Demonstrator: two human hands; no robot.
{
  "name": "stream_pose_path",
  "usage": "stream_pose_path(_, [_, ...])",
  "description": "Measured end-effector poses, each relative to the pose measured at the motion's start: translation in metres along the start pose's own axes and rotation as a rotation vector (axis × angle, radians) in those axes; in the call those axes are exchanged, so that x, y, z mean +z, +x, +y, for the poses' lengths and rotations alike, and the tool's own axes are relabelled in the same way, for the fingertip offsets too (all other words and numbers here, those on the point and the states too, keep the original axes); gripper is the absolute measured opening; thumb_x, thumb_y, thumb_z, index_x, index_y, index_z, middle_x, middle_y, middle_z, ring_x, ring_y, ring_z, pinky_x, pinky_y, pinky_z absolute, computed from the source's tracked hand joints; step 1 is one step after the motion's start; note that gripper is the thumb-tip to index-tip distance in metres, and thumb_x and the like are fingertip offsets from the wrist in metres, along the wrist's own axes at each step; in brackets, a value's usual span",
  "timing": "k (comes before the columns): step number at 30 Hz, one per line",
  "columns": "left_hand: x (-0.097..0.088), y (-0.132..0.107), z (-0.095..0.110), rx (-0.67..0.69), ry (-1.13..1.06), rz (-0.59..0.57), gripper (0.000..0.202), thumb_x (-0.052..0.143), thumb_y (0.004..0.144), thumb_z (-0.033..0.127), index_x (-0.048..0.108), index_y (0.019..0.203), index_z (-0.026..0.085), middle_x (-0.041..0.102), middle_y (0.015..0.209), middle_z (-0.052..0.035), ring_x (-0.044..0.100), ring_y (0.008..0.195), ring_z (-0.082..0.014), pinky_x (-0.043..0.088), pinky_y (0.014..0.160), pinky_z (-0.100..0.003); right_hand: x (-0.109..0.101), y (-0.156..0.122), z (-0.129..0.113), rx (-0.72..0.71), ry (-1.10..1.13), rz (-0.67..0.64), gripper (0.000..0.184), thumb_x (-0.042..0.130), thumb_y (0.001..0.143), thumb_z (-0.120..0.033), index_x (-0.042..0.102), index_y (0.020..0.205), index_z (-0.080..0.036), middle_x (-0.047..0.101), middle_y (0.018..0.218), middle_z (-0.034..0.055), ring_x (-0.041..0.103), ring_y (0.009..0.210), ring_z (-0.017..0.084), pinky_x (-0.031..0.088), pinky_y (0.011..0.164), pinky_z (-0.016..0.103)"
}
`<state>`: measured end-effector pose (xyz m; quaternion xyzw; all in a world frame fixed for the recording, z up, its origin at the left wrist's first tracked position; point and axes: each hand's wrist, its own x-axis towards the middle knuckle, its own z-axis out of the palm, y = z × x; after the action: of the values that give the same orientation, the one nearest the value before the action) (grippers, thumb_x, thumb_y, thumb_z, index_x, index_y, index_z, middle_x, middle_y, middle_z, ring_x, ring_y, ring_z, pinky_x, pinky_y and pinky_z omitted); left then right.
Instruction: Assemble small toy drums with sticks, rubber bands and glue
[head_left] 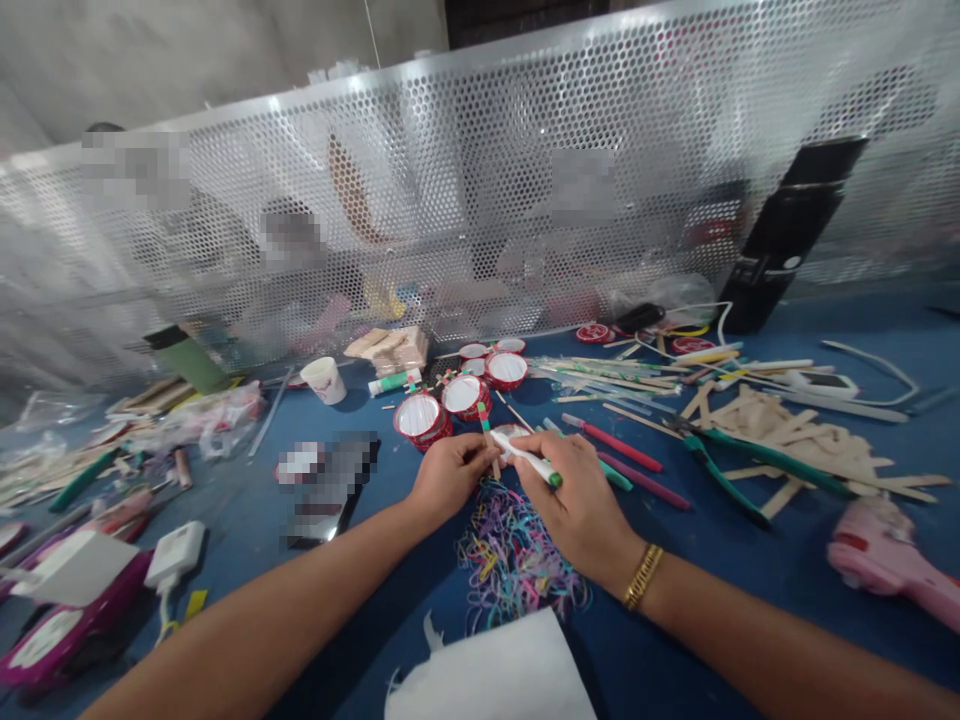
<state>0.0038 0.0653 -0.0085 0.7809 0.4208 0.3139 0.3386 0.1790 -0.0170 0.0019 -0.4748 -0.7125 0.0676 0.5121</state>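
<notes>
My left hand (pixel 454 480) pinches a narrow wooden stick (pixel 484 422) whose upper end is coloured green and red. In my right hand (pixel 581 495) lies a white marker with a green end (pixel 538 463), its tip close to the stick. Whether the tip touches the wood I cannot tell. Just beyond my hands stand small red drum-like cups with white tops (pixel 421 416), several together. A tangled heap of coloured rubber bands (pixel 517 555) lies under my hands. White paper (pixel 495 675) lies at the front edge of view.
Green-handled pliers (pixel 727 465), coloured markers (pixel 615 440) and piled wooden sticks (pixel 780 430) lie on the right, with a pink glue gun (pixel 889 555). To the left are a phone (pixel 337 490), a paper cup (pixel 323 381) and a green bottle (pixel 187 358). A perforated metal screen (pixel 450 200) stands behind.
</notes>
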Motion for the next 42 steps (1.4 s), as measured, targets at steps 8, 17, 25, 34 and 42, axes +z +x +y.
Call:
stream_pose_path(8, [-0.0003,0.0006,0.0012,-0.003,-0.010,-0.009,0.035,0.057,0.089,0.046,0.074,0.082,0.016,0.067,0.068,-0.0011,0.054,0.061,-0.0137,0.041,0.060,-0.023,0.0006,0.0012,-0.0026,-0.002,0.000,-0.027,0.019,0.045,0.098,-0.032,0.061,0.105,-0.023,0.071,0.104,0.0054,0.063,0.094,0.022,0.038,0.089,0.040])
stream_pose_path(17, [-0.0006,-0.0005,0.0018,-0.007,0.003,-0.001,0.036,0.056,0.090,0.045,0.073,0.080,0.015,0.066,0.068,-0.0013,0.053,0.060,-0.0138,0.040,0.060,-0.023,0.0023,-0.0018,-0.0017,-0.005,-0.019,-0.012,0.018,0.048,0.098,-0.032,0.061,0.107,-0.023,0.070,0.106,0.0044,0.062,0.099,0.021,0.035,0.094,0.041])
stream_pose_path(25, [-0.0003,0.0004,-0.0004,-0.010,0.008,0.004,0.035,0.057,0.089,0.045,0.071,0.076,0.015,0.066,0.067,-0.0017,0.054,0.059,-0.0140,0.041,0.060,-0.024,0.0012,-0.0033,0.0008,-0.005,-0.035,0.019,0.017,0.047,0.098,-0.031,0.059,0.107,-0.024,0.070,0.105,0.0053,0.062,0.100,0.022,0.035,0.094,0.042])
stream_pose_path(34, [-0.0005,-0.0004,0.0035,-0.007,0.017,0.004,0.036,0.057,0.089,0.046,0.070,0.076,0.015,0.062,0.064,0.0001,0.050,0.059,-0.0129,0.038,0.059,-0.023,0.0023,-0.0029,-0.0007,0.004,-0.032,-0.015,0.018,0.047,0.098,-0.033,0.061,0.106,-0.024,0.069,0.103,0.0050,0.061,0.098,0.022,0.036,0.093,0.042])
stream_pose_path(42, [-0.0003,0.0004,0.0011,-0.008,0.001,-0.002,0.036,0.057,0.090,0.045,0.071,0.077,0.015,0.064,0.065,-0.0005,0.051,0.058,-0.0129,0.040,0.060,-0.023,0.0018,-0.0036,-0.0009,-0.009,-0.061,0.022,0.016,0.048,0.098,-0.030,0.060,0.106,-0.023,0.069,0.103,0.0042,0.061,0.099,0.021,0.035,0.094,0.041])
